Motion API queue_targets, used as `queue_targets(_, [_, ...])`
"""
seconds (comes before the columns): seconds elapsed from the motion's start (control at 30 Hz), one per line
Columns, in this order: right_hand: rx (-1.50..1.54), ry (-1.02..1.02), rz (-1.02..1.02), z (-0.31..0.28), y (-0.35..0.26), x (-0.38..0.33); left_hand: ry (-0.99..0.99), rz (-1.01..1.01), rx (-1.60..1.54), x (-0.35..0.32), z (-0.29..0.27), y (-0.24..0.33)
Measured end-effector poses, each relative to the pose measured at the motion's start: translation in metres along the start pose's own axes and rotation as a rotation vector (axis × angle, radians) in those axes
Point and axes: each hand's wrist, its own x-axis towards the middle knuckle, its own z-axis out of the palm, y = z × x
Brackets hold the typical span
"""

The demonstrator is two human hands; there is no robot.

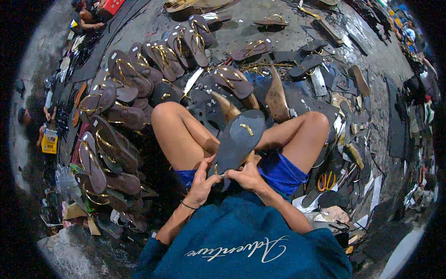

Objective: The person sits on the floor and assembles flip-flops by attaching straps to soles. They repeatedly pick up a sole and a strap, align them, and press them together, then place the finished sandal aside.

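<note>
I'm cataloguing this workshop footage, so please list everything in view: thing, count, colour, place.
sole: one, dark grey, gold strap ends showing, held over the lap
sandals: dozens, brown with gold straps, piled on the left and behind
wooden forms: two, tan, upright beyond the knees
scissors: one pair, orange handles, floor on the right
scraps: many, dark and pale, strewn on the right
floor: grey, littered
left hand: gripping the sole's near end
right hand: gripping the same end

Small yellow rectangular packet (49,141) at far left, red box (112,5) top left
</note>
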Motion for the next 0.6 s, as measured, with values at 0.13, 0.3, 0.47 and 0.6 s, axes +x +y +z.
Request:
queue_targets(0.13, [-0.05,-0.095,-0.258,-0.013,-0.032,-0.001,-0.045,-0.127,-0.232,0.006,-0.003,0.018])
queue_targets(0.3, [0.272,-0.06,-0.292,-0.048,-0.145,-0.011,-0.368,0.381,-0.182,0.066,0.031,0.111])
queue_targets(0.47, [-0.249,0.096,-0.562,-0.056,-0.155,0.034,-0.214,0.094,-0.501,0.151,0.075,0.126])
queue_targets(0.6, [-0.125,0.014,-0.339,-0.103,-0.146,0.054,0.096,0.281,-0.325,0.244,0.044,0.116])
